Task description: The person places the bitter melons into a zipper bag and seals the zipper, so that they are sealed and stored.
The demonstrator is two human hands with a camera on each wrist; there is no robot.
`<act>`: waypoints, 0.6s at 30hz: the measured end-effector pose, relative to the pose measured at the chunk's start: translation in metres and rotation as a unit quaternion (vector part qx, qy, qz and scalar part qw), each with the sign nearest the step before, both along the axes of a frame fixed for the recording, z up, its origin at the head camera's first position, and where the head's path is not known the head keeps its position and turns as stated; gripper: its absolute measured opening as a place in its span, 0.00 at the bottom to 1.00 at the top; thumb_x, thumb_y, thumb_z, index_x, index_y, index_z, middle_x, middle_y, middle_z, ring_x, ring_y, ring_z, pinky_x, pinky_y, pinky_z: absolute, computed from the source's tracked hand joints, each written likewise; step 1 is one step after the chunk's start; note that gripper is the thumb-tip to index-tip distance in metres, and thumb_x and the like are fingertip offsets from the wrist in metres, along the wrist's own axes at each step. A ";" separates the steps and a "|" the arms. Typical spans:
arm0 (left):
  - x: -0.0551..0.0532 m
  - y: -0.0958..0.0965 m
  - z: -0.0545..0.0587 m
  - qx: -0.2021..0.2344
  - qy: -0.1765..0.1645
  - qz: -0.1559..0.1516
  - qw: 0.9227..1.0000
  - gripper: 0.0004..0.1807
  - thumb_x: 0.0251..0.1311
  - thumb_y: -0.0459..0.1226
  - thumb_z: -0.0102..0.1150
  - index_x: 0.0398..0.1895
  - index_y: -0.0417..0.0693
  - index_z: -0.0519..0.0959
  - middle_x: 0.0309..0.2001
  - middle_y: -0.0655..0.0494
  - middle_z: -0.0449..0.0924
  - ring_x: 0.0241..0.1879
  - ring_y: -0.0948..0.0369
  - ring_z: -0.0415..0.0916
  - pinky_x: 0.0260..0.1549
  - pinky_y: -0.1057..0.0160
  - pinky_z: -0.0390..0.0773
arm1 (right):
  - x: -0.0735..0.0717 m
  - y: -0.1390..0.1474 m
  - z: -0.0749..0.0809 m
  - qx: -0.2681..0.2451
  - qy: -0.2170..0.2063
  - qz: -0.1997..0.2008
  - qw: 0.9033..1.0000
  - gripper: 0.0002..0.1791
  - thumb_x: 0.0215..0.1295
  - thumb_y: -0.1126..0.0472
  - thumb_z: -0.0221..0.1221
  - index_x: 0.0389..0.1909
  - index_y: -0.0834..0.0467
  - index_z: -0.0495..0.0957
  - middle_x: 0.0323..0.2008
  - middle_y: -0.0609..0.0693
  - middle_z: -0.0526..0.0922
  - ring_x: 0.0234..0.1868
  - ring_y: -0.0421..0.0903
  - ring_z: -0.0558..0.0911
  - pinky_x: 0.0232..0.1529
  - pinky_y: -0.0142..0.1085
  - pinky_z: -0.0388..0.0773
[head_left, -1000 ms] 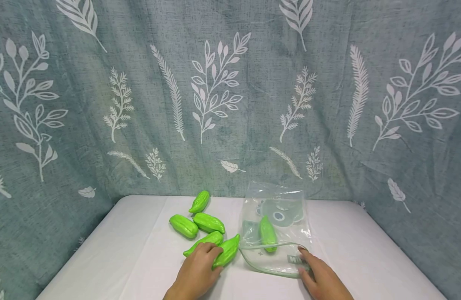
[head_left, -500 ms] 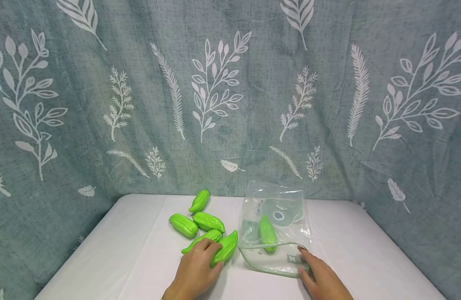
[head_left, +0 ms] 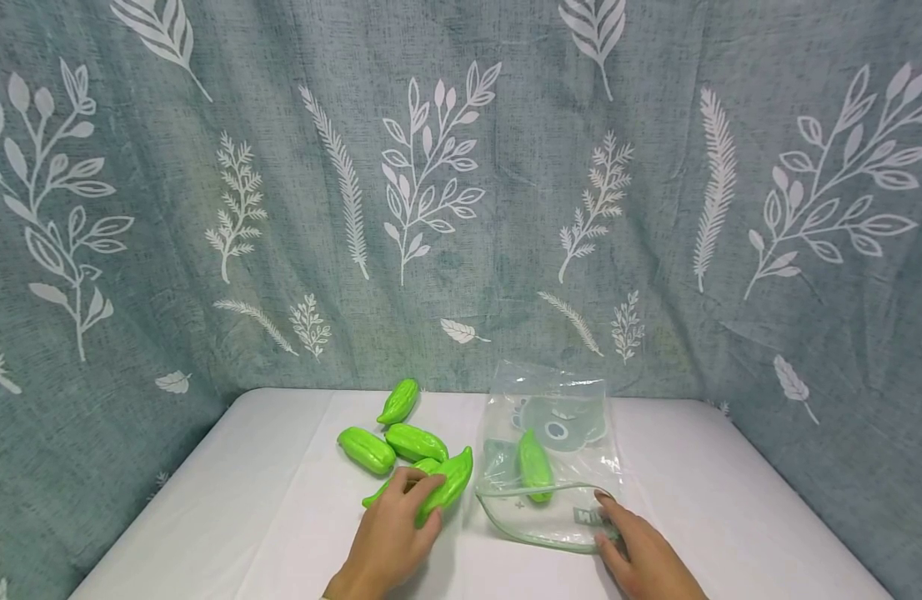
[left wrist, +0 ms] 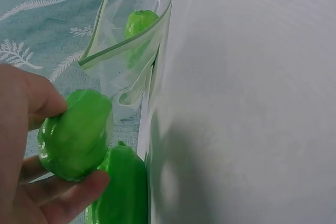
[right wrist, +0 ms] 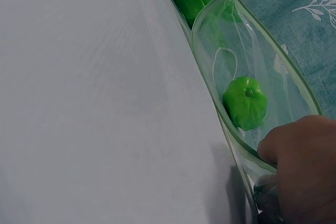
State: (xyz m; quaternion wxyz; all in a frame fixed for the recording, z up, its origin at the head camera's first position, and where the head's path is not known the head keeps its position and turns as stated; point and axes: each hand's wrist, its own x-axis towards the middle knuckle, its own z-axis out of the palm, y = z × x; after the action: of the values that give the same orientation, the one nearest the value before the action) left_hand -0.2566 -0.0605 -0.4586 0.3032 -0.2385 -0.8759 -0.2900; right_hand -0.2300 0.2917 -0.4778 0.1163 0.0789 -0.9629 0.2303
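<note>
A ridged, bright green bitter melon (head_left: 449, 483) is gripped by my left hand (head_left: 393, 529), thumb on one side and fingers on the other; the left wrist view shows the held bitter melon (left wrist: 79, 132) end-on. Another bitter melon (head_left: 412, 475) lies just behind that hand, partly hidden. To the right is a clear zip bag (head_left: 498, 525) with a green-edged mouth standing open and a printed animal on its film. Inside it lies one bitter melon (right wrist: 245, 103). My right hand (head_left: 644, 550) holds the bag's mouth at its right corner, fingers curled at the rim (right wrist: 310, 100).
Farther back on the white table (head_left: 281, 517) lie three more bitter melons: one at the left (head_left: 367, 450), one beside it (head_left: 416, 442), and one near the back edge (head_left: 398, 401). A grey-green leaf-patterned curtain (head_left: 461, 208) surrounds the back and sides.
My left hand has raised the bitter melon slightly, and its pointed end has moved up and a little left. The right hand and the bag have stayed in place.
</note>
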 end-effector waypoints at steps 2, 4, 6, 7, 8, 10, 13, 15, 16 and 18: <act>0.000 0.000 0.000 0.007 -0.002 -0.002 1.000 0.21 0.54 0.36 0.69 0.53 0.52 0.84 0.46 0.59 0.75 0.41 0.63 0.78 0.37 0.59 0.81 | 0.000 0.000 0.000 -0.001 0.000 0.002 1.000 0.31 0.66 0.58 0.64 0.69 0.59 0.70 0.55 0.54 0.82 0.56 0.57 0.80 0.56 0.56 0.75; 0.000 0.000 0.000 0.011 -0.006 -0.003 1.000 0.21 0.54 0.35 0.69 0.53 0.50 0.84 0.47 0.58 0.75 0.43 0.62 0.78 0.40 0.58 0.81 | 0.000 0.000 0.000 -0.001 -0.001 0.004 1.000 0.31 0.66 0.58 0.64 0.69 0.59 0.70 0.55 0.54 0.82 0.56 0.58 0.80 0.56 0.56 0.75; -0.001 0.000 -0.001 0.014 -0.008 -0.004 1.000 0.21 0.54 0.35 0.69 0.53 0.49 0.84 0.47 0.57 0.75 0.44 0.62 0.78 0.41 0.58 0.81 | 0.000 0.001 0.000 0.000 -0.002 0.005 1.000 0.31 0.66 0.58 0.64 0.69 0.59 0.70 0.55 0.54 0.82 0.56 0.58 0.80 0.56 0.56 0.75; -0.001 0.000 -0.001 0.015 -0.006 -0.004 1.000 0.20 0.54 0.35 0.69 0.53 0.49 0.84 0.47 0.57 0.75 0.44 0.62 0.78 0.41 0.58 0.81 | 0.000 0.001 0.000 -0.001 -0.003 0.006 1.000 0.31 0.66 0.58 0.64 0.69 0.59 0.70 0.55 0.54 0.82 0.56 0.58 0.80 0.56 0.56 0.75; -0.001 0.000 -0.001 0.015 -0.001 -0.004 1.000 0.21 0.53 0.34 0.69 0.53 0.48 0.84 0.47 0.56 0.75 0.44 0.61 0.78 0.41 0.58 0.81 | 0.000 0.001 0.000 0.000 -0.004 0.006 1.000 0.31 0.66 0.58 0.64 0.69 0.59 0.70 0.55 0.54 0.82 0.56 0.57 0.80 0.56 0.55 0.75; -0.002 0.000 -0.002 0.017 0.009 -0.004 1.000 0.21 0.52 0.34 0.70 0.53 0.48 0.84 0.47 0.56 0.75 0.44 0.61 0.78 0.41 0.58 0.81 | 0.000 0.001 0.000 0.001 -0.004 0.006 1.000 0.31 0.66 0.58 0.64 0.69 0.59 0.70 0.55 0.54 0.82 0.56 0.57 0.80 0.56 0.55 0.75; -0.004 0.000 -0.002 0.020 0.030 -0.003 0.999 0.22 0.51 0.33 0.71 0.52 0.47 0.84 0.48 0.53 0.75 0.45 0.60 0.78 0.41 0.57 0.81 | 0.000 0.000 0.001 0.001 -0.004 0.006 1.000 0.31 0.66 0.58 0.64 0.69 0.59 0.70 0.55 0.54 0.82 0.56 0.57 0.80 0.56 0.55 0.75; -0.005 0.000 -0.002 0.023 0.042 -0.002 0.999 0.23 0.49 0.33 0.72 0.53 0.47 0.84 0.48 0.52 0.75 0.46 0.59 0.79 0.42 0.57 0.81 | 0.000 0.000 0.002 0.002 -0.003 0.007 1.000 0.31 0.66 0.58 0.64 0.69 0.59 0.70 0.55 0.54 0.82 0.56 0.57 0.80 0.56 0.55 0.75; -0.005 0.000 -0.002 0.026 0.048 -0.001 0.999 0.24 0.49 0.33 0.73 0.53 0.47 0.84 0.49 0.51 0.75 0.46 0.58 0.79 0.42 0.56 0.82 | 0.000 0.000 0.002 0.001 -0.002 0.007 1.000 0.30 0.66 0.58 0.64 0.69 0.59 0.70 0.55 0.54 0.82 0.56 0.57 0.80 0.57 0.55 0.75; -0.006 0.001 -0.002 0.030 0.057 -0.001 0.998 0.25 0.47 0.32 0.74 0.54 0.47 0.84 0.50 0.49 0.76 0.47 0.56 0.79 0.42 0.55 0.82 | 0.001 0.000 0.002 0.001 -0.001 0.008 1.000 0.30 0.67 0.58 0.63 0.69 0.59 0.70 0.55 0.54 0.82 0.57 0.57 0.80 0.57 0.55 0.75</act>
State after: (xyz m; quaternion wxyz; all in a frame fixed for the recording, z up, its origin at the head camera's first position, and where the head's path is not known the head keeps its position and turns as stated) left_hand -0.2624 -0.0600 -0.4609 0.3588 -0.2463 -0.8480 -0.3023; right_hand -0.2291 0.2920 -0.4754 0.1133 0.0861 -0.9627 0.2301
